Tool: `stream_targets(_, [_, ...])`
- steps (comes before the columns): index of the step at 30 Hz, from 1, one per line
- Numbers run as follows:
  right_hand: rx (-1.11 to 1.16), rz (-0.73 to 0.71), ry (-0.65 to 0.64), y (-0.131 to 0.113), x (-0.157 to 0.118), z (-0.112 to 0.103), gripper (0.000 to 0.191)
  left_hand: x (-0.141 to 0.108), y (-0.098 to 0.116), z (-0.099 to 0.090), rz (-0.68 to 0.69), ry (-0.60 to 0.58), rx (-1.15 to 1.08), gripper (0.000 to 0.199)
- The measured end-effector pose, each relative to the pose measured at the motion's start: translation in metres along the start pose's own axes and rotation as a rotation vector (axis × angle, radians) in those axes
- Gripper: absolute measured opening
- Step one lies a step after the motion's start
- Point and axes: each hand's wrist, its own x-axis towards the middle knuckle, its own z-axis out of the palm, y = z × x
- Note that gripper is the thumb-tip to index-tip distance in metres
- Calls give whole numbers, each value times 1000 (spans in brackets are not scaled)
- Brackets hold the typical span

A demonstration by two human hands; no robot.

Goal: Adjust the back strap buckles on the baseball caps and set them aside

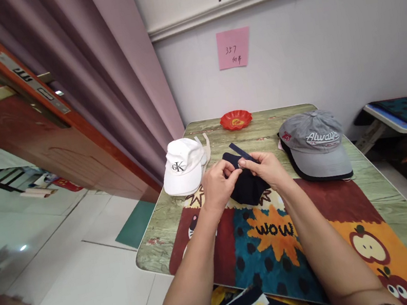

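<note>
Both of my hands meet over a dark navy cap (248,189) at the middle of the table. A dark strap (240,151) sticks up from its far edge. My left hand (219,183) pinches the cap's edge with thumb and forefinger. Fingers closed, my right hand (266,167) grips the cap beside the strap, its thumb by a small shiny piece. To the left sits a white cap (182,164) with black letters and loose straps. On the right lie a grey cap (316,139) lettered "Always" and a black brim under it.
A colourful mat (272,260) covers the near part of the green wood-patterned table (152,244). At the back stands a red scalloped dish (236,120), below a pink note (234,48) on the wall. A wooden door (83,157) and purple curtain (121,57) are at left.
</note>
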Motion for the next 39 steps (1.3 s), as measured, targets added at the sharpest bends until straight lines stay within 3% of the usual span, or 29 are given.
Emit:
stream_targets(4, [-15,2,6,1,0,1,43,-1,-1,7,-258,-8,-344,22])
stream_targets(10, [15,-33,51,3,0,10,43,-1,3,10,-445,-3,-607,27])
stream_targets(15, [33,-65,116,-7,-2,2,46,1,2,6,-462,70,-662,27])
stream_targets(18, [-84,-118,206,-11,-4,-9,44,5,-6,2,-518,89,-746,30])
stream_targets(21, [-231,-167,215,-13,-7,-14,35,8,-16,-3,-602,63,-873,32])
stream_targets(25, [-361,-169,178,-17,-11,-8,25,8,-26,-5,-660,-12,-1001,30])
stream_targets(31, [-528,-170,207,-22,-15,4,27,6,-33,-1,-751,-62,-1085,28])
stream_targets(39, [-562,-133,237,-17,-13,5,27,4,-23,0,-701,-70,-997,28])
